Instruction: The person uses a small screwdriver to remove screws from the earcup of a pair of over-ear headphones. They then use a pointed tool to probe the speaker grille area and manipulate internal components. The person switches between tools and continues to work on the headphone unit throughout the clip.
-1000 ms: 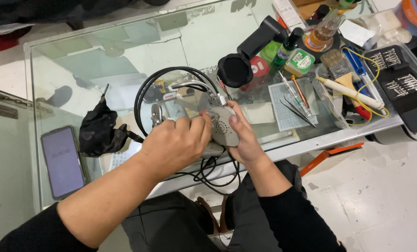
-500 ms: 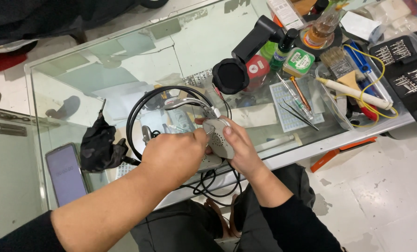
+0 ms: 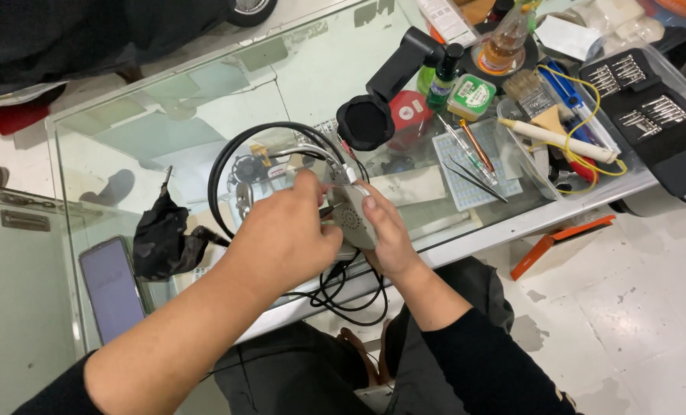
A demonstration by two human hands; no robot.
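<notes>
Small grey device [image 3: 353, 217], rounded with a perforated grille face, sits above the near edge of the glass desk [image 3: 204, 100], raised off the surface and tilted grille-up, probably so its side is open to the fingers. Cables run from its top toward a black cable loop [image 3: 227, 157] lying on the desk.

Right hand [image 3: 389, 234]: cups the device from below and the right, fingers curled around its body, thumb laid on the grille edge. A steadying grip, judging by the wrap.

Left hand [image 3: 285, 238]: comes over from the left, fingers drawn together at the device's left side, tips pressed to it. Whether they pinch a small part or tool I cannot tell; the knuckles hide it. Forearm crosses the desk edge at a slant, wrist bent down.

Around: black cloth [image 3: 162, 238] and phone [image 3: 112, 286] to the left; tweezers [image 3: 477, 178], brush [image 3: 535, 100] and bit set [image 3: 650, 115] well apart on the right.
</notes>
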